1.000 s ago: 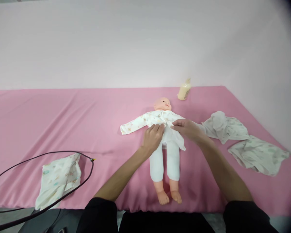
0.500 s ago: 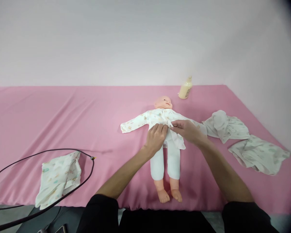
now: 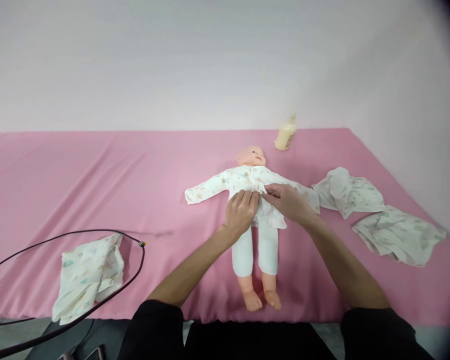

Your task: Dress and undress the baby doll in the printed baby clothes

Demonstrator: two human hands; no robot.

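A baby doll (image 3: 252,156) lies on its back, head away from me, bare feet toward the near edge. It wears a white printed baby shirt (image 3: 243,176) with long sleeves spread out to both sides, and white trousers (image 3: 268,252). My left hand (image 3: 241,211) is closed, its fingers pinching the shirt front at the belly. Against it, my right hand (image 3: 288,201) pinches the shirt's front edge between thumb and fingers. The fingertips almost meet. They cover the exact bit of cloth, so a tie or snap there cannot be made out.
A pink sheet (image 3: 161,200) covers the table. Behind the doll's head stands a pump bottle (image 3: 285,136) of pale yellow liquid. Crumpled printed clothes (image 3: 350,195) and another garment (image 3: 399,235) lie right. At left, a black cable (image 3: 78,231) loops around a folded printed cloth (image 3: 86,275).
The whole view has shifted very slightly. Both hands stay at the same spot on the shirt front, with only tiny finger movement; the doll lies as before.
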